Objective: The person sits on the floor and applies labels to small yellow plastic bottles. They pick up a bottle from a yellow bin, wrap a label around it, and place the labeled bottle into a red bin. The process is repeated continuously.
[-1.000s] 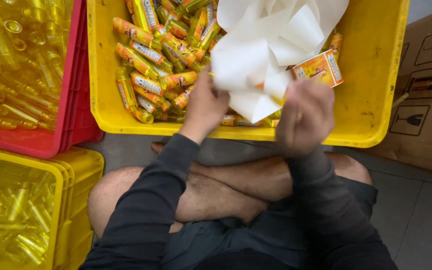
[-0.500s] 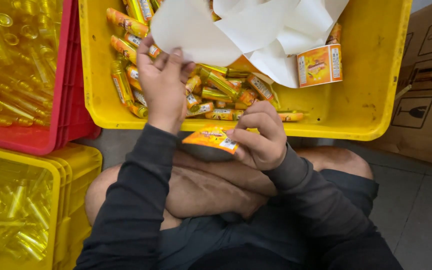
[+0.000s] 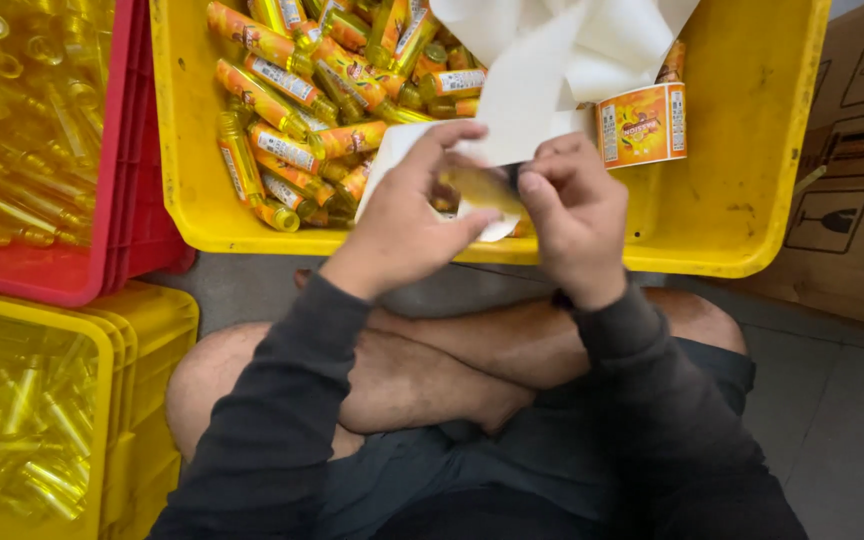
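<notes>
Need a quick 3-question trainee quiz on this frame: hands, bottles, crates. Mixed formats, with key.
1. True or false: the left hand and the right hand both grip one small yellow bottle.
2. The labelled bottles lie in: A) red crate B) yellow tray C) cardboard box
3. Fill in: the white paper strip runs from the hands up past the orange label ____.

Key: 1 true. 2 B, the yellow tray; the red crate holds unlabelled bottles. 3 roll.

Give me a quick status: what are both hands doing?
Left hand and right hand together pinch a small yellow bottle. White paper strip hangs over them. Yellow crate behind.
</notes>
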